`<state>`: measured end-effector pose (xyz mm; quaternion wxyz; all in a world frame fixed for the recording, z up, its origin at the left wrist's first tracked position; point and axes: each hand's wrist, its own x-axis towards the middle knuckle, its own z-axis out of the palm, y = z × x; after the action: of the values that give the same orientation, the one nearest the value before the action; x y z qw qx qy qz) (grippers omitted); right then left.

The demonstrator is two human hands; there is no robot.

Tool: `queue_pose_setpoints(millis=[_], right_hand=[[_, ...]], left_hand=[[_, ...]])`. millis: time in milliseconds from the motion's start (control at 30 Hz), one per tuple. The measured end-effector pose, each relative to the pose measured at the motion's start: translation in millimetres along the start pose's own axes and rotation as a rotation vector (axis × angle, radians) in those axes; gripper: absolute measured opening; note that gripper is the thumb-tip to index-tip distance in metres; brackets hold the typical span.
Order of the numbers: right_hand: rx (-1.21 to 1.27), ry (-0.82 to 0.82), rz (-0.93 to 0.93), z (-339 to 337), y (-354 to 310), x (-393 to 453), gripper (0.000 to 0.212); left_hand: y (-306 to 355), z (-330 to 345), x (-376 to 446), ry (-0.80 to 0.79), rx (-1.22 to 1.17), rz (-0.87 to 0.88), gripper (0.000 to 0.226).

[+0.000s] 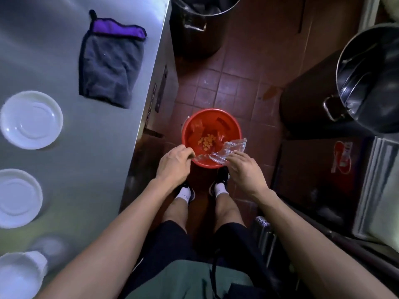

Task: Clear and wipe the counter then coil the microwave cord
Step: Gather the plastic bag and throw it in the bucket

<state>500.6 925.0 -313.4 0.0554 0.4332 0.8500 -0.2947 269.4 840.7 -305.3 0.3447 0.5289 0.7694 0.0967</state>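
Over a red bucket (234, 124) on the floor, both my hands hold a clear plastic bag (232, 148). My left hand (176, 161) pinches the bag's left end at the bucket's near rim. My right hand (244, 167) grips its right part. Small yellow scraps (207, 142) lie at the bucket's bottom. On the steel counter (54, 50) to the left lies a grey cloth with a purple edge (111, 63), flat and untouched. No microwave or cord is in view.
Two white saucers (31, 119) (18, 198) and a white cup (21, 275) stand on the counter's near left. Large metal pots stand on the floor at the top (200, 20) and right (369, 80). My feet are just behind the bucket on red tiles.
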Motion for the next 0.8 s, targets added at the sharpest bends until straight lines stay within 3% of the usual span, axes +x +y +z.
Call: queue_pose_setpoints(millis=[467,667,800], right_hand=[[-0.150,-0.335,-0.160,89.4,113.0,129.6,0.031],[-0.267,-0.411,-0.223,130.3,130.1,165.2,0.036],[-0.317,-0.416,-0.234,156.0,138.7,183.4,0.041]], left_hand=[[-33.6,123.3,120.2,-0.054,-0.110,-0.237,0.015],[-64.2,155.0,146.3,-0.054,-0.121,-0.336,0.014],[-77.2,175.5,154.1,-0.068,-0.138,-0.311,0.016]])
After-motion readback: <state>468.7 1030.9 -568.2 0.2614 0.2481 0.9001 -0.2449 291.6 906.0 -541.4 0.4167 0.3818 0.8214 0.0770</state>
